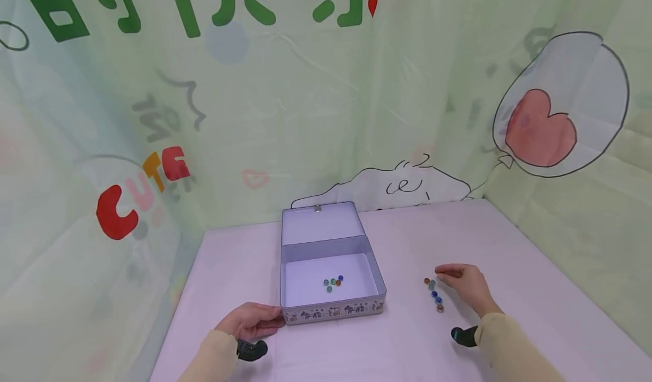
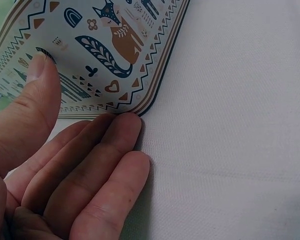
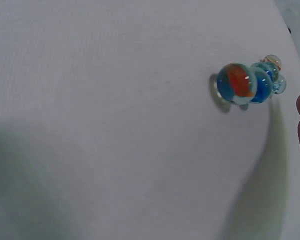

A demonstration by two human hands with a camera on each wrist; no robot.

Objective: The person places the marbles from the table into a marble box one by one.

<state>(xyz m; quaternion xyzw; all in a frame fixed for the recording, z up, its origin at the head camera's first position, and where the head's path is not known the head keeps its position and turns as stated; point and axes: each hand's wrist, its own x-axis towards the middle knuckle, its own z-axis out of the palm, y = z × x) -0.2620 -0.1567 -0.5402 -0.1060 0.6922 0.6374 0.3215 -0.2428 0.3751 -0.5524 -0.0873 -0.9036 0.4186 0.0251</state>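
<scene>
An open hinged tin box (image 1: pixel 333 309) stands on the table, its lid (image 1: pixel 321 224) raised at the back. Several glass marbles (image 1: pixel 333 282) lie inside on its floor. At the box's front left corner, my left hand (image 1: pixel 252 320) touches the tin with extended fingers. The left wrist view shows fingertips (image 2: pixel 125 125) against the edge of a patterned tin panel (image 2: pixel 110 45). To the right of the box, several more marbles (image 1: pixel 434 294) form a short row. My right hand (image 1: pixel 466 284) is over the row's far end, thumb and index fingertip close together; whether a marble is between them is hidden.
A pale cloth covers the table (image 1: pixel 224 269). Printed curtains (image 1: pixel 305 116) hang close behind it and along both sides. A dark wrist device (image 1: pixel 252 350) sits by the left sleeve, and another device (image 1: pixel 463 337) by the right. The right-hand marbles lie loose on the cloth.
</scene>
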